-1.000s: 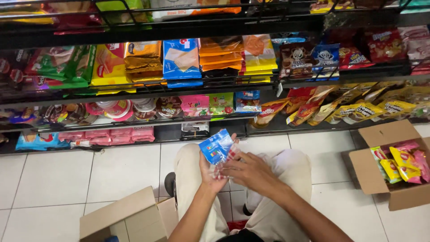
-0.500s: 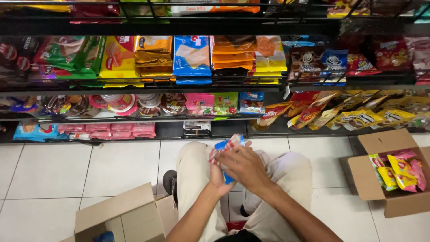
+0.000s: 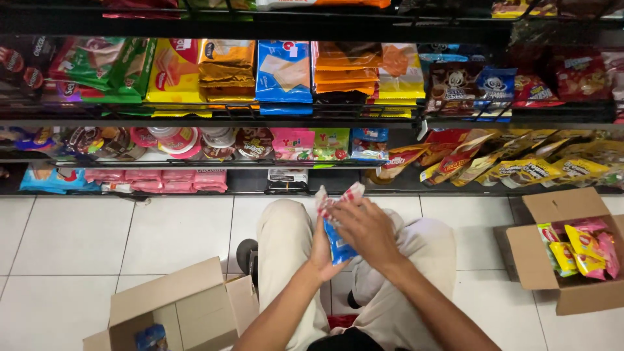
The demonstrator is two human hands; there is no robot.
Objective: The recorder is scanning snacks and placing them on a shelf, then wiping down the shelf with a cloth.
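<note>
Both my hands hold a blue snack packet (image 3: 337, 242) with a red-and-white striped top edge, above my knees. My left hand (image 3: 322, 250) cups it from below and behind. My right hand (image 3: 367, 231) lies over its front, fingers closed around the packet, hiding most of it. I crouch facing black shop shelves (image 3: 260, 114) stocked with packets. An open cardboard box (image 3: 175, 312) sits at my left with one blue packet (image 3: 151, 337) inside.
At the right, a second open cardboard box (image 3: 539, 260) holds yellow and pink snack packets (image 3: 578, 247). The lower shelf carries cups, pink packs and yellow bags. White floor tiles (image 3: 130, 234) lie between me and the shelves.
My hands have drawn the blue packet down and closer to me. My right hand has closed over its front, covering it more. My view has shifted slightly.
</note>
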